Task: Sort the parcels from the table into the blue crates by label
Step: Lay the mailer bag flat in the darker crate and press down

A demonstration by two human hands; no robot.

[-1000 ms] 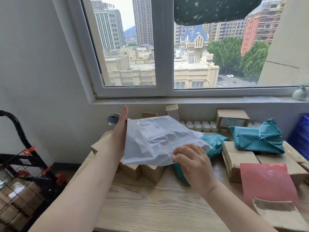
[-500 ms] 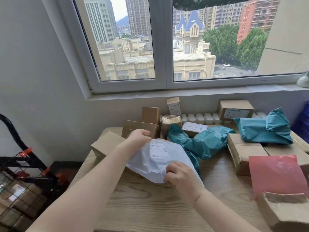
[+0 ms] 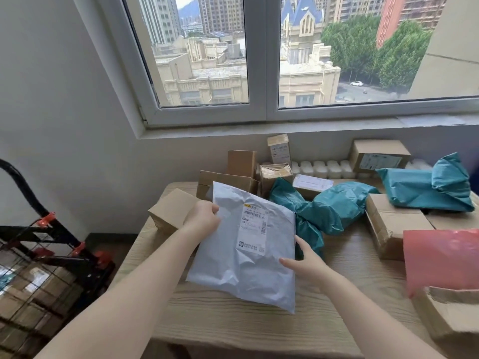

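Observation:
A white poly-mailer parcel (image 3: 246,260) with a printed shipping label facing me is held over the near left part of the wooden table (image 3: 233,327). My left hand (image 3: 203,220) grips its upper left edge. My right hand (image 3: 304,264) holds its right edge, thumb on the front and fingers behind. Behind it lie a crumpled teal mailer (image 3: 329,211), a second teal mailer (image 3: 425,189), a pink mailer (image 3: 440,257) and several cardboard boxes (image 3: 391,224). No blue crate shows in this view.
A black wire trolley (image 3: 39,281) loaded with boxes stands on the floor to the left of the table. A row of white containers (image 3: 324,168) lines the wall under the window sill. A torn brown paper parcel (image 3: 451,314) sits at the table's near right corner.
The white mailer has been lowered from in front of the window and turned so its label faces me. Both hands shifted to its side edges. The camera tilted down.

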